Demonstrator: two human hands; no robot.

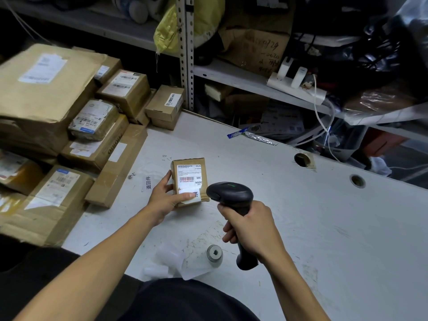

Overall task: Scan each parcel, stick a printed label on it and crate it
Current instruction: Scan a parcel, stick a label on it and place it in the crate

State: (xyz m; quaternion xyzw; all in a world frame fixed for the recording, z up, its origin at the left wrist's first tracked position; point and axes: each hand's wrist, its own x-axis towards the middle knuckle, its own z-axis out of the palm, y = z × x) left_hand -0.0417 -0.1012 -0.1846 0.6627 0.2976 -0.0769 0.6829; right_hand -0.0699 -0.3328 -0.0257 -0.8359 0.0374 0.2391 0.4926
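Observation:
A small brown cardboard parcel (190,179) with a white barcode label on top lies on the white table (324,216). My left hand (165,196) grips its near left side, thumb pressed on a small white label at the near edge. My right hand (251,232) grips the handle of a black barcode scanner (231,195), whose head sits just right of the parcel and points towards it.
Several labelled cardboard parcels (69,126) are stacked along the table's left side. A label roll (215,254) and loose backing paper (185,262) lie at the near edge. Metal shelving (187,52) with boxes, bags and cables stands behind. Two round holes (357,180) pierce the tabletop.

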